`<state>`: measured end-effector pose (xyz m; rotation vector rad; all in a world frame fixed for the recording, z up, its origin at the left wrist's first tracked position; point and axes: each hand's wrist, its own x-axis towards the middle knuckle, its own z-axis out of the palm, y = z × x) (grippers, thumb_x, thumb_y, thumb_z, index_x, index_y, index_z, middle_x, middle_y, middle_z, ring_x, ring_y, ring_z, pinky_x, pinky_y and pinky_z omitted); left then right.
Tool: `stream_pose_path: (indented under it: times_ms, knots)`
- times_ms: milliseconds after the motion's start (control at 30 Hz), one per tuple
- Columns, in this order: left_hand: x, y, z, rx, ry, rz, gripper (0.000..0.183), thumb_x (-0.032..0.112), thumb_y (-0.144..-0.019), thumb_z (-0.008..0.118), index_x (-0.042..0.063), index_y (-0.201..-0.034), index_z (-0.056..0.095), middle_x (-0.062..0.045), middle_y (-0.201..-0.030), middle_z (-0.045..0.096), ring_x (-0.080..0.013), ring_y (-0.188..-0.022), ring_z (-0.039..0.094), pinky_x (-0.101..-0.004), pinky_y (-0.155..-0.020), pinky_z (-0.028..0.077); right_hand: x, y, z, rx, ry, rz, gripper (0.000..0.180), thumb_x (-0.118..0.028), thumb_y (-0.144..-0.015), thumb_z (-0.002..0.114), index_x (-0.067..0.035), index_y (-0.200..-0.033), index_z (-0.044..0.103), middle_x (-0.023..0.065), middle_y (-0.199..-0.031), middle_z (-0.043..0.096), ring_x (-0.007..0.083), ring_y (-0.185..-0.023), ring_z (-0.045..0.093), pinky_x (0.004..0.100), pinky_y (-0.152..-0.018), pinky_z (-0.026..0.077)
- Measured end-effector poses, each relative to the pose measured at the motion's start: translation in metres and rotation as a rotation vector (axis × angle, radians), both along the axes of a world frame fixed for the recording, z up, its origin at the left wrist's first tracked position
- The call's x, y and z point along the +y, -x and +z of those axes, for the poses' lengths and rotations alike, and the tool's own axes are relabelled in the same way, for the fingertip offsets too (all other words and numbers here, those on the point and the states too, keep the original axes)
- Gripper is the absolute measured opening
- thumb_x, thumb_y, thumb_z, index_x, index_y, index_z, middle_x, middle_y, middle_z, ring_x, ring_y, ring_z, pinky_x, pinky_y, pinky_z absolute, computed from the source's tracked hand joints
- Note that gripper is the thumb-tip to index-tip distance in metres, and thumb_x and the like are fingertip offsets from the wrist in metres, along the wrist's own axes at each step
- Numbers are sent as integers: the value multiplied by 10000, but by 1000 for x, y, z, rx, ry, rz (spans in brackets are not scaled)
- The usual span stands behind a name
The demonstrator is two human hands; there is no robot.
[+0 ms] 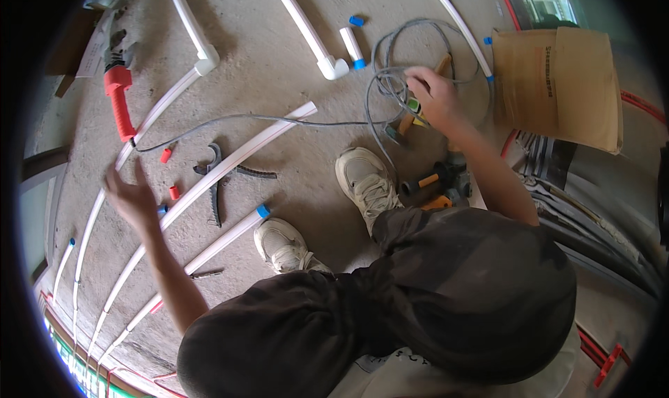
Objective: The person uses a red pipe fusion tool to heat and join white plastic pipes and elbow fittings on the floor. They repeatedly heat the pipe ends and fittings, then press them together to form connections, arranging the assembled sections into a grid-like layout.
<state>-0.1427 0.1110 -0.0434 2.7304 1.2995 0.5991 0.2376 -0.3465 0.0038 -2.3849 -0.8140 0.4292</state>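
Observation:
My left hand (pixel 130 196) is blurred, its fingers apart and nothing visible in them, over the white plastic pipes at the left. Ahead of it a red-handled pipe welding tool (pixel 121 105) stands beside an elbowed white pipe (pixel 167 97). Its grey power cable (pixel 251 117) runs right, across the end of a loose white pipe (pixel 261 142), into a tangled coil. Over that coil, my right hand (pixel 436 100) has curled fingers touching or just above the cable; a grip cannot be made out. A black pipe cutter (pixel 215 173) lies partly under the loose pipe.
Near my shoes (pixel 360 178) are a capped pipe (pixel 230 239) and an orange-black power tool (pixel 441 189). A wooden handle (pixel 443 66) lies by the coil. Right stands a cardboard box (pixel 554 84). Red plugs (pixel 174 192) and a short pipe piece (pixel 350 45) lie on the concrete floor.

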Motion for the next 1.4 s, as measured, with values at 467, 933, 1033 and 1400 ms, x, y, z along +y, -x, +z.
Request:
stream_pose_path:
  times_ms: [467,933,1033,1400]
  knots:
    - [239,-41,-110,-115,1144,202,298,347,-875,844,78,-901,716,1,-789,589,-124,-711,547,-292,-635,417,-111,119,-5,242,528,273,397,-392,-977,689,-34,-1149,685,162,-1133,675,364,-1141,614,455,-1020,463]
    - [85,-88,38,-548,1169,9,177,79,-787,692,20,-946,643,-25,-795,566,-127,-713,526,-283,-670,423,-152,96,-4,146,833,164,518,-495,-972,624,-12,-1157,649,213,-1197,672,397,-1168,612,484,-1057,417]
    - [61,-87,96,-711,1215,-83,181,74,-790,668,36,-956,607,-33,-796,546,-139,-727,510,-286,-697,409,-184,91,-19,102,864,140,501,-481,-989,609,-11,-1159,651,240,-1198,669,417,-1162,609,509,-1040,433]
    - [-96,-87,270,-892,1374,-459,376,77,-673,789,139,-889,489,40,-691,459,-107,-668,389,-275,-692,326,-53,-2,24,-153,173,301,238,-241,-971,663,-37,-1087,622,187,-1013,662,402,-980,646,504,-867,522]
